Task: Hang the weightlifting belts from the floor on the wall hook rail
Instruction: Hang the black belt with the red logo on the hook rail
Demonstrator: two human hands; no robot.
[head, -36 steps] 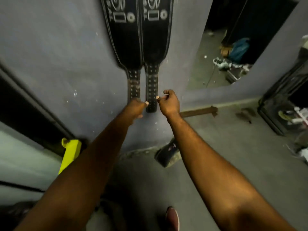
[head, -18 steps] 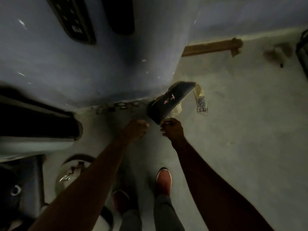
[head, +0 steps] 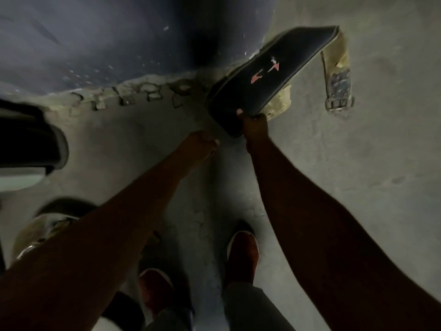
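Here, right hand [head: 254,126] grips the near end of the dark belt [head: 281,65] by the wall [head: 95,44]; left hand [head: 201,144], loosely curled, holds nothing.

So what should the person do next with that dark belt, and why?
Probably lift it clear: the right hand grips the near end of the dark padded belt with red marks, while its buckle lies on the concrete floor.

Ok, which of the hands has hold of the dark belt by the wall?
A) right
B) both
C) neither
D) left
A: the right hand grips the near end of the dark belt, while the left hand hangs beside it, apart from the belt and holding nothing.
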